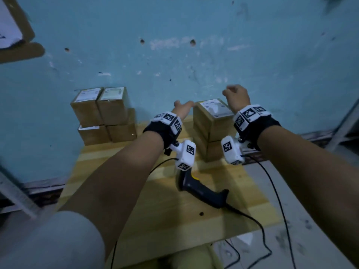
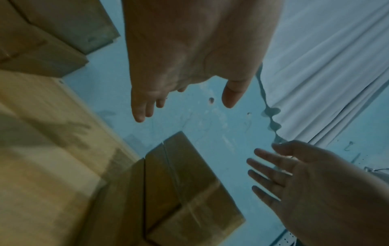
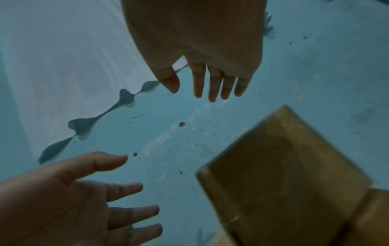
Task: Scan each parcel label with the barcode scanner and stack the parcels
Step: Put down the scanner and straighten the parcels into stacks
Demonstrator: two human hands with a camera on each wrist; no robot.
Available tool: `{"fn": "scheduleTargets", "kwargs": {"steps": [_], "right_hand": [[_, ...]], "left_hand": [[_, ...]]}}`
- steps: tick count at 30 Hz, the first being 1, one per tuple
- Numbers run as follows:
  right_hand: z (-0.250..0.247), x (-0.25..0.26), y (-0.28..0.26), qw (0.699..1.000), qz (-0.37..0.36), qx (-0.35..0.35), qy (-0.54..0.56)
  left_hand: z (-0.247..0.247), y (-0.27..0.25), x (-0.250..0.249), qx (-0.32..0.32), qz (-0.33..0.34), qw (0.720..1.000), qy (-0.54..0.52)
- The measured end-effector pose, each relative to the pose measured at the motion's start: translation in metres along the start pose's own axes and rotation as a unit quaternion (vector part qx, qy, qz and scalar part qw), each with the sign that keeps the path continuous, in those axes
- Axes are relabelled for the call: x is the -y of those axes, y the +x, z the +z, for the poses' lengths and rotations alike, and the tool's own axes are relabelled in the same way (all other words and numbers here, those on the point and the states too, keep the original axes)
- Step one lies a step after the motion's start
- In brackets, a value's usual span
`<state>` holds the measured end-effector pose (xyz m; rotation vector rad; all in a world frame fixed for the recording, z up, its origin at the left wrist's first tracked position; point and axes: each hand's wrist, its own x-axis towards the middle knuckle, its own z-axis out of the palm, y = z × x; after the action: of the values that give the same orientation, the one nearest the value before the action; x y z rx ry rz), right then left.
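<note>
A stack of brown cardboard parcels (image 1: 213, 123) stands at the table's far right, a white label on its top parcel. Both my hands hover at that top parcel, holding nothing. My left hand (image 1: 183, 105) is just left of it with straight fingers. My right hand (image 1: 234, 93) is above its far right corner. In the left wrist view my left hand (image 2: 185, 106) is spread above the parcel (image 2: 185, 183). The right wrist view shows my right hand (image 3: 189, 93) with straight fingers near the parcel (image 3: 284, 166). The black barcode scanner (image 1: 200, 185) lies on the table behind my wrists.
A second stack of labelled parcels (image 1: 104, 113) stands at the far left of the wooden table (image 1: 155, 220), against the blue wall (image 1: 174, 45). The scanner's cable (image 1: 258, 226) trails off the table's right front edge. Grey floor lies to the right.
</note>
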<state>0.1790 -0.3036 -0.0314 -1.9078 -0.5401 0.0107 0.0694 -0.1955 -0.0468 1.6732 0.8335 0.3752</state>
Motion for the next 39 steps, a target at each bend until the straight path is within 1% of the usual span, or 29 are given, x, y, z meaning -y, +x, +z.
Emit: {"fn": "scheduleTargets", "kwargs": {"steps": [2, 4, 6, 8, 11, 15, 19, 22, 24, 27, 30, 34, 39], "right_hand": [[-0.008, -0.014, 0.002, 0.997, 0.047, 0.035, -0.047], [-0.01, -0.028, 0.002, 0.99, 0.1, 0.076, -0.069], [-0.007, -0.039, -0.002, 0.983, 0.12, 0.108, -0.091], [-0.004, -0.047, -0.002, 0.983, 0.108, 0.111, -0.096], [-0.001, -0.05, -0.003, 0.986, 0.093, 0.097, -0.097], [0.007, -0.034, -0.009, 0.992, 0.049, 0.068, -0.095], [0.031, -0.004, -0.013, 0.998, -0.017, 0.04, -0.054], [0.061, 0.016, -0.018, 0.997, -0.05, 0.054, -0.015], [0.084, 0.025, -0.023, 0.995, -0.07, 0.075, 0.005], [0.119, 0.027, -0.029, 0.991, -0.077, 0.108, 0.022], [0.154, 0.022, -0.03, 0.989, -0.056, 0.137, 0.031], [0.192, 0.007, -0.022, 0.986, -0.015, 0.163, 0.025], [0.23, -0.015, -0.008, 0.98, 0.037, 0.193, 0.018]], "left_hand": [[0.016, 0.001, 0.003, 0.021, -0.009, 1.0, -0.005], [0.03, 0.004, 0.008, 0.044, -0.01, 0.999, -0.001], [0.039, 0.002, 0.011, 0.073, -0.012, 0.997, 0.006], [0.045, -0.003, 0.01, 0.085, -0.01, 0.996, 0.018], [0.05, 0.0, 0.011, 0.085, 0.014, 0.996, 0.009], [0.044, 0.0, 0.009, 0.069, 0.039, 0.996, -0.027], [0.013, -0.003, -0.002, 0.035, 0.11, 0.991, -0.062], [-0.025, -0.003, -0.003, 0.009, 0.151, 0.986, -0.074], [-0.053, 0.0, 0.002, -0.009, 0.162, 0.984, -0.067], [-0.089, 0.01, 0.02, -0.025, 0.154, 0.988, -0.021], [-0.11, 0.026, 0.043, -0.027, 0.141, 0.99, -0.001], [-0.117, 0.058, 0.075, -0.041, 0.123, 0.992, -0.007], [-0.117, 0.096, 0.112, -0.025, 0.065, 0.998, 0.003]]}}
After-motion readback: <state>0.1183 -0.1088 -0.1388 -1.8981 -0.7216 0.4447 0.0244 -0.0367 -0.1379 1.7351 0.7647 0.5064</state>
